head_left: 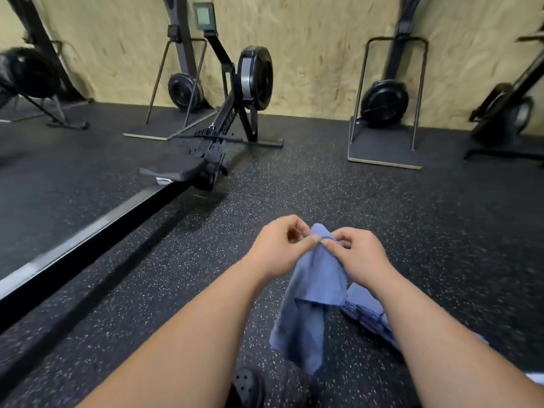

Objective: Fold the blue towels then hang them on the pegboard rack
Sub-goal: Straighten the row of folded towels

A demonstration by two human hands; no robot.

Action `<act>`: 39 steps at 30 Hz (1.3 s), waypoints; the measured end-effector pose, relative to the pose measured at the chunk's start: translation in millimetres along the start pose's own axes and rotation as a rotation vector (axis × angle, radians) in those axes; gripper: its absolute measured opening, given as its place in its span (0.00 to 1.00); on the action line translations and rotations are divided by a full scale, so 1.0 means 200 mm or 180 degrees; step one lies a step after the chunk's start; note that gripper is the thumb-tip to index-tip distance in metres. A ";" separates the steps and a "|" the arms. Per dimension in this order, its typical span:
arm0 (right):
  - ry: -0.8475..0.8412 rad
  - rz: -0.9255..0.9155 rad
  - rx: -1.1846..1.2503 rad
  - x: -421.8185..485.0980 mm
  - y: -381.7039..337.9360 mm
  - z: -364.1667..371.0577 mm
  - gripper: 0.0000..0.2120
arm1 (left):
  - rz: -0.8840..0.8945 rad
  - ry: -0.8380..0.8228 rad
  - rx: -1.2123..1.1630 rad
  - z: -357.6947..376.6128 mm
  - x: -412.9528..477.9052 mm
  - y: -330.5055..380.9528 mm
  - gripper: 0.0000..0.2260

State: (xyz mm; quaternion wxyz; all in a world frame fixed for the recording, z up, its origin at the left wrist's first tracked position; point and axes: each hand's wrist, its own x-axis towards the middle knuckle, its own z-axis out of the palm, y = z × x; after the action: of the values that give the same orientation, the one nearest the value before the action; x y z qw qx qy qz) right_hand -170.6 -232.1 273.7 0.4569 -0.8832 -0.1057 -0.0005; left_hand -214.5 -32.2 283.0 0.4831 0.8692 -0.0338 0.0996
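Observation:
A blue towel (309, 293) hangs in front of me above the speckled black floor, bunched at its top. My left hand (279, 245) and my right hand (359, 254) pinch that top edge close together, fingertips nearly touching. The cloth drapes down in loose folds between my forearms. More blue towel fabric (368, 310) lies on the floor under my right forearm, partly hidden by the arm. No pegboard rack is in view.
A rowing machine (206, 148) stretches across the floor at the left, its rail running toward me. Upright exercise machines (385, 101) stand along the plywood wall at the back. My black shoe (247, 387) shows at the bottom.

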 end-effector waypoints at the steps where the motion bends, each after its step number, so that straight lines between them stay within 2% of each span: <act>1: 0.0048 0.0041 0.0227 -0.05 -0.03 -0.03 0.06 | 0.0039 -0.0180 0.0005 0.02 -0.08 0.03 0.11; 4: 0.0189 0.0153 0.0700 -0.19 -0.10 -0.08 0.12 | 0.0235 -0.0592 0.0332 0.09 -0.25 0.07 0.17; 8: 0.0336 0.0345 0.1046 -0.31 -0.12 -0.15 0.11 | 0.0392 -0.0315 0.0257 0.14 -0.27 0.08 0.08; 10: 0.0347 0.0426 0.1317 -0.34 -0.12 -0.20 0.08 | 0.0305 -0.0217 -0.0105 0.14 -0.25 0.11 0.04; 12: 0.0184 0.0415 0.1406 -0.37 -0.14 -0.23 0.10 | 0.0091 -0.0101 -0.0699 0.14 -0.23 0.14 0.02; 15: -0.0370 0.0397 0.1551 -0.40 -0.12 -0.26 0.22 | -0.0328 0.0022 -0.1468 0.15 -0.19 0.17 0.02; 18: -0.0695 0.0261 0.1404 -0.42 -0.07 -0.27 0.33 | -0.0651 -0.0012 -0.2134 0.18 -0.15 0.18 0.03; 21: -0.0659 0.0139 0.1175 -0.44 -0.04 -0.28 0.26 | -0.0876 -0.0151 -0.2446 0.23 -0.12 0.23 0.03; 25: -0.0063 0.0087 0.0735 -0.43 0.01 -0.34 0.08 | -0.0859 -0.0082 -0.2435 0.28 -0.07 0.24 0.02; 27: 0.0190 0.0086 0.0618 -0.43 0.04 -0.39 0.04 | -0.0732 -0.0083 -0.2256 0.29 -0.04 0.22 0.03; 30: 0.0439 0.0234 0.0697 -0.44 0.07 -0.47 0.06 | -0.0602 -0.0448 -0.2141 0.32 -0.01 0.22 0.05; 35: 0.0631 0.0432 0.0736 -0.43 0.15 -0.53 0.08 | -0.0419 -0.1676 -0.2018 0.33 0.01 0.22 0.10; 37: 0.0663 0.0377 0.0548 -0.41 0.18 -0.55 0.04 | -0.0380 -0.1767 -0.1810 0.33 0.02 0.20 0.11; 38: 0.0563 0.0309 0.0391 -0.40 0.18 -0.55 0.05 | -0.0379 -0.1645 -0.1774 0.34 0.02 0.19 0.10; 39: 0.0352 0.0204 0.0234 -0.40 0.18 -0.56 0.10 | -0.0387 -0.1468 -0.1770 0.35 0.03 0.19 0.09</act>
State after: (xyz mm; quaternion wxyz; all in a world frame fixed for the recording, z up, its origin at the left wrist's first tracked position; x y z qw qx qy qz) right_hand -231.5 -356.7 301.7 0.4940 -0.8674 -0.0519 -0.0308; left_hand -205.7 -110.3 279.7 0.6857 0.7047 -0.1159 -0.1409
